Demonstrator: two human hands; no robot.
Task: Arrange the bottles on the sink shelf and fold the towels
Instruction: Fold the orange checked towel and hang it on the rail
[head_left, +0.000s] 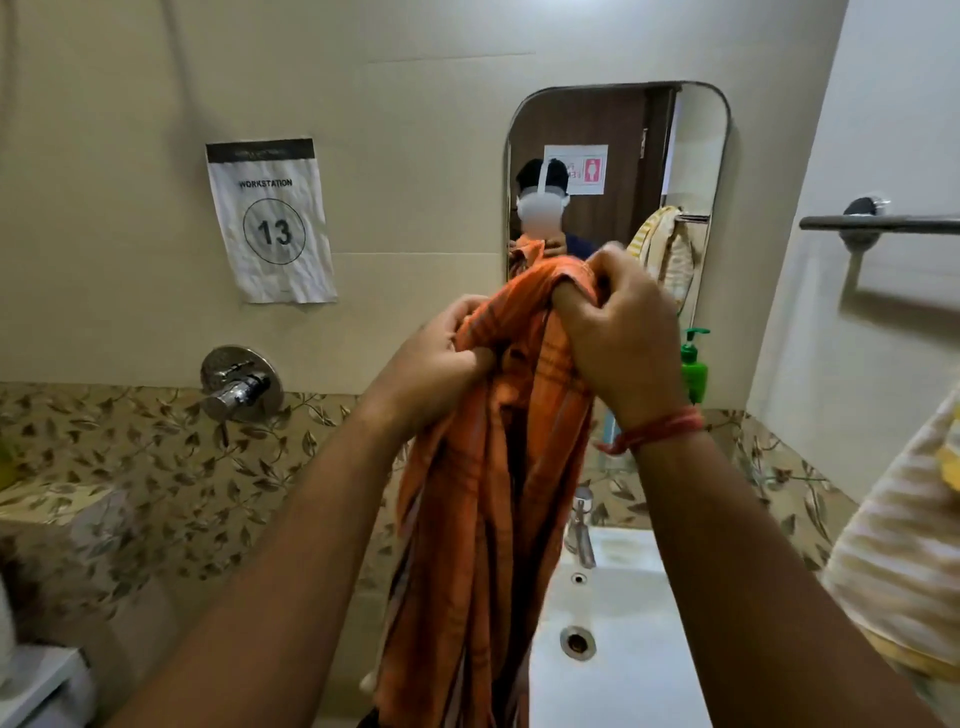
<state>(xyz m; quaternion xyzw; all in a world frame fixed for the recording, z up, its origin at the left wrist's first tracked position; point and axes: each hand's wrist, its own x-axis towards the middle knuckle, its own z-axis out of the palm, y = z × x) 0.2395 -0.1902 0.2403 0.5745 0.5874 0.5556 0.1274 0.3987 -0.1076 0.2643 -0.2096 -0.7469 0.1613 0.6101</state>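
Mirror (618, 171) and sink (623, 597) partly hidden behind the held orange towel (483, 493).

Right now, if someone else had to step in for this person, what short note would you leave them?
Left hand and right hand: both gripping the top edge of the orange towel, held up in front of the mirror; it hangs unfolded beside the sink.
Striped towel: hanging at the right edge, not folded.
Green pump bottle: standing behind the right hand; the shelf is hidden.
Done: no folded towel visible.
Left: fold both towels, arrange the bottles.
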